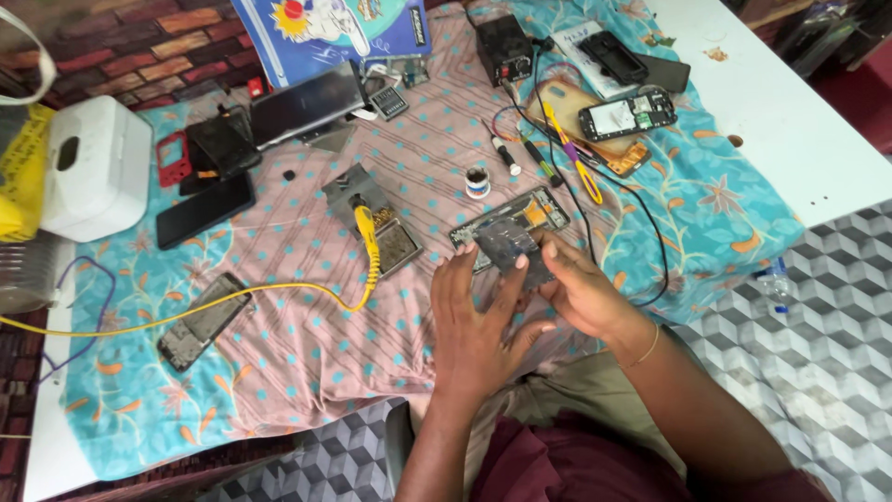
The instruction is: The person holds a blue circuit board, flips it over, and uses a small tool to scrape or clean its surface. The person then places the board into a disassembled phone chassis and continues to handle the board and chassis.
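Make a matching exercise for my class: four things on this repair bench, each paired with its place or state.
Things:
1. soldering iron
2. small pot
3. white box
4. phone part

Places or states:
A. held between left hand and right hand
B. at the bench's left edge
C. resting on a metal stand
D. standing alone mid-cloth

Pairs: 1-C, 2-D, 3-B, 4-A

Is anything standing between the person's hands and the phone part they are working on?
Nothing visible does. The left hand and right hand both already touch the grey phone part, held just above the opened phone on the pink cloth.
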